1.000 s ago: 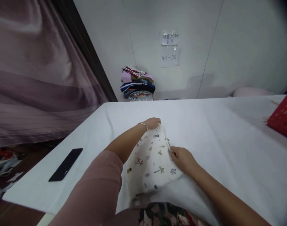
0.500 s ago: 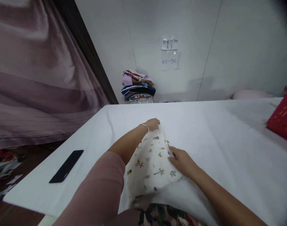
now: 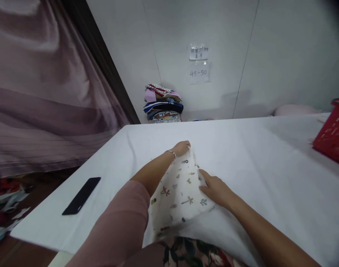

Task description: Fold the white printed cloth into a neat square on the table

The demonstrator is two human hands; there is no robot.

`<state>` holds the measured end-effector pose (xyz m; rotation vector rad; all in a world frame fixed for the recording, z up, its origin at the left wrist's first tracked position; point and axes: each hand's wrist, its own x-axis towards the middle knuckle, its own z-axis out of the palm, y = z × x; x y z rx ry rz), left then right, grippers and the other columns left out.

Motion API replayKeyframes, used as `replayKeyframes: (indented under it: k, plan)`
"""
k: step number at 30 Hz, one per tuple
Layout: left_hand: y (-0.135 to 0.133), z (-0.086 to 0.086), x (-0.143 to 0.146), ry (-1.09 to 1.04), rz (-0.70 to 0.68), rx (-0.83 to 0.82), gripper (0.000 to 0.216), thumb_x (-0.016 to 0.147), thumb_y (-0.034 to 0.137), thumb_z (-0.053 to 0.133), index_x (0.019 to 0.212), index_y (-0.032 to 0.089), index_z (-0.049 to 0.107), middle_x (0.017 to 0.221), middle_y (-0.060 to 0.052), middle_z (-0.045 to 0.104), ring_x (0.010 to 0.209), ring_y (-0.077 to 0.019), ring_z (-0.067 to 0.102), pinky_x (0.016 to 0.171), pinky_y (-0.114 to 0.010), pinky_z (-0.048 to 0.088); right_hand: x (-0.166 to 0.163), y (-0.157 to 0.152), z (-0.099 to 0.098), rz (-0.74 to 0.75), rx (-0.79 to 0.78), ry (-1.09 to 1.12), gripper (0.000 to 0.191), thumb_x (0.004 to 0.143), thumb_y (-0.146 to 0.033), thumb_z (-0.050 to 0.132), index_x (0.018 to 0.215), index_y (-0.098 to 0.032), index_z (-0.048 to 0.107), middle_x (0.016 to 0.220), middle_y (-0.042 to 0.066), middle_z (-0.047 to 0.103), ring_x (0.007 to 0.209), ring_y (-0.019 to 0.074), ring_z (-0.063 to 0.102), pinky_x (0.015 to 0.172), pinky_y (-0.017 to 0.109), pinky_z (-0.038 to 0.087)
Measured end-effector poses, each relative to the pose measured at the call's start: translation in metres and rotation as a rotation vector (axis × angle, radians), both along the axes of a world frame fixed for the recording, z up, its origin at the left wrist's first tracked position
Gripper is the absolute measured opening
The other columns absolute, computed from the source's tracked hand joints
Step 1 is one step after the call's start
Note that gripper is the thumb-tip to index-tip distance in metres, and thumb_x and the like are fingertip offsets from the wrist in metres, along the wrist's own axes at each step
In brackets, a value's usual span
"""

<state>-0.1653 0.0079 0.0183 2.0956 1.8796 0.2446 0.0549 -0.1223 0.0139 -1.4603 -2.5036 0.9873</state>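
A white cloth (image 3: 176, 196) printed with small palm trees and other motifs stretches from the table's middle toward my body. Its narrow far end is pinched in my left hand (image 3: 183, 147), which wears a silver bracelet at the wrist. My right hand (image 3: 216, 188) is at the cloth's right edge, thumb on the printed face and index finger extended along the border. The remaining fingers of that hand are mostly hidden. Near my body the lower part of the cloth shows a plain white side and drapes close to my floral clothing (image 3: 191, 252).
A black phone-like slab (image 3: 81, 196) lies on the white table (image 3: 241, 148) at the left. A red basket (image 3: 333, 133) stands at the right edge. Folded fabrics (image 3: 163, 104) are stacked beyond the table, below paper signs (image 3: 199, 72). A pink curtain (image 3: 41, 81) hangs at the left.
My left hand has shifted very slightly right with the cloth's far end. My right hand stays at the cloth's edge. The camera view has moved a little.
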Motion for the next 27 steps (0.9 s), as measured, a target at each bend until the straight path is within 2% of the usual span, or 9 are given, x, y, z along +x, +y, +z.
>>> replayKeyframes:
  k: [5, 9, 15, 19, 22, 27]
  plan:
    - [-0.003, -0.016, -0.001, -0.037, 0.047, 0.025, 0.034, 0.079, 0.018, 0.046, 0.110, 0.024, 0.056, 0.110, -0.004, 0.062, 0.098, -0.0197, 0.057, 0.084, -0.030, 0.043, 0.001, 0.000, 0.004, 0.021, -0.013, -0.014, 0.067, 0.079, -0.027, 0.046, 0.142, -0.020, 0.023, 0.095, 0.009, 0.064, 0.083, 0.0211, 0.057, 0.066, 0.028, 0.037]
    - [-0.007, -0.022, -0.002, -0.067, 0.069, 0.070, 0.042, 0.078, 0.016, 0.048, 0.120, 0.023, 0.050, 0.121, -0.005, 0.057, 0.108, -0.0194, 0.053, 0.092, -0.030, 0.040, 0.002, 0.000, 0.005, 0.030, -0.008, -0.047, 0.068, 0.079, -0.026, 0.045, 0.142, -0.018, 0.022, 0.097, 0.010, 0.064, 0.085, 0.0218, 0.056, 0.067, 0.028, 0.037]
    - [-0.017, -0.027, 0.008, -0.118, 0.105, 0.160, 0.044, 0.079, 0.014, 0.046, 0.123, 0.020, 0.048, 0.125, -0.006, 0.052, 0.111, -0.0190, 0.050, 0.098, -0.031, 0.037, 0.003, 0.001, 0.007, 0.044, -0.008, -0.091, 0.066, 0.081, -0.029, 0.044, 0.142, -0.020, 0.021, 0.096, 0.010, 0.063, 0.084, 0.0216, 0.057, 0.065, 0.027, 0.035]
    - [-0.022, -0.022, 0.012, -0.160, 0.171, 0.181, 0.043, 0.080, 0.014, 0.047, 0.123, 0.017, 0.048, 0.127, -0.007, 0.050, 0.114, -0.0205, 0.049, 0.100, -0.033, 0.036, 0.003, -0.003, 0.008, 0.034, 0.035, -0.106, 0.068, 0.081, -0.031, 0.046, 0.142, -0.018, 0.021, 0.091, 0.010, 0.064, 0.083, 0.0233, 0.056, 0.065, 0.028, 0.035]
    - [-0.031, -0.014, 0.010, -0.183, 0.186, 0.155, 0.046, 0.080, 0.019, 0.049, 0.126, 0.016, 0.045, 0.130, -0.010, 0.048, 0.113, -0.0215, 0.049, 0.097, -0.033, 0.039, 0.005, -0.006, 0.003, -0.007, 0.028, -0.004, 0.069, 0.079, -0.030, 0.049, 0.142, -0.019, 0.023, 0.090, 0.008, 0.064, 0.083, 0.0226, 0.057, 0.067, 0.028, 0.037]
    - [-0.072, -0.003, 0.005, -0.312, 0.066, 0.127, 0.049, 0.083, 0.025, 0.047, 0.130, 0.017, 0.038, 0.134, -0.010, 0.044, 0.100, -0.0173, 0.058, 0.089, -0.031, 0.046, 0.012, -0.003, -0.008, -0.102, -0.109, 0.269, 0.064, 0.078, -0.031, 0.053, 0.138, -0.024, 0.032, 0.086, 0.002, 0.064, 0.076, 0.0178, 0.057, 0.067, 0.027, 0.040]
